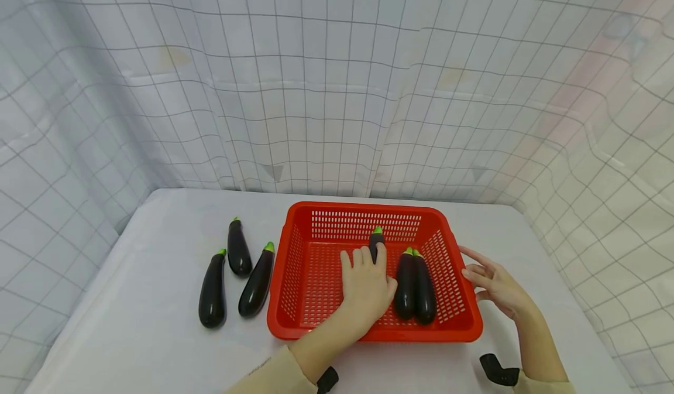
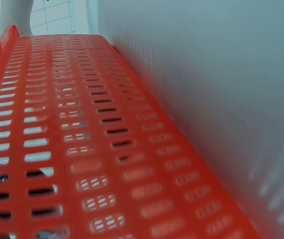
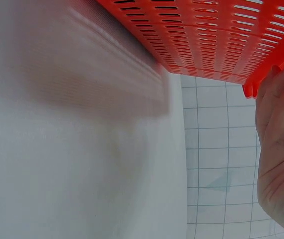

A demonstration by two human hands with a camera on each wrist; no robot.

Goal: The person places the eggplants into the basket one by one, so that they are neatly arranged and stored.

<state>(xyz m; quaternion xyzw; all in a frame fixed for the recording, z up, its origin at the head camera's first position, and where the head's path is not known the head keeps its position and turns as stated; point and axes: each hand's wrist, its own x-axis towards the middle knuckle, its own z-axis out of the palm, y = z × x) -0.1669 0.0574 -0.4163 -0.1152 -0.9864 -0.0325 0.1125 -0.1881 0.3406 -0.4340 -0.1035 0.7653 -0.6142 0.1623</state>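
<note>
A red slatted plastic basket (image 1: 310,205) holds two dark eggplants (image 1: 415,288) lying side by side at its right. My left hand (image 1: 365,285) reaches inside with fingers spread and fairly straight, the index finger resting along a third eggplant (image 1: 377,239). That one's green tip points away from me, and its near part is hidden beneath the hand. At the basket's right side, my right hand (image 1: 495,283) touches the rim with loosely bent fingers; the right wrist view shows its fingertips (image 3: 281,74) right at the rim.
Left of the basket, three more eggplants lie on the white tabletop (image 1: 163,236): a rear one (image 1: 239,247), a left one (image 1: 213,291) and one beside the basket wall (image 1: 257,283). A white grid-patterned curtain (image 1: 337,89) hangs behind and at both sides.
</note>
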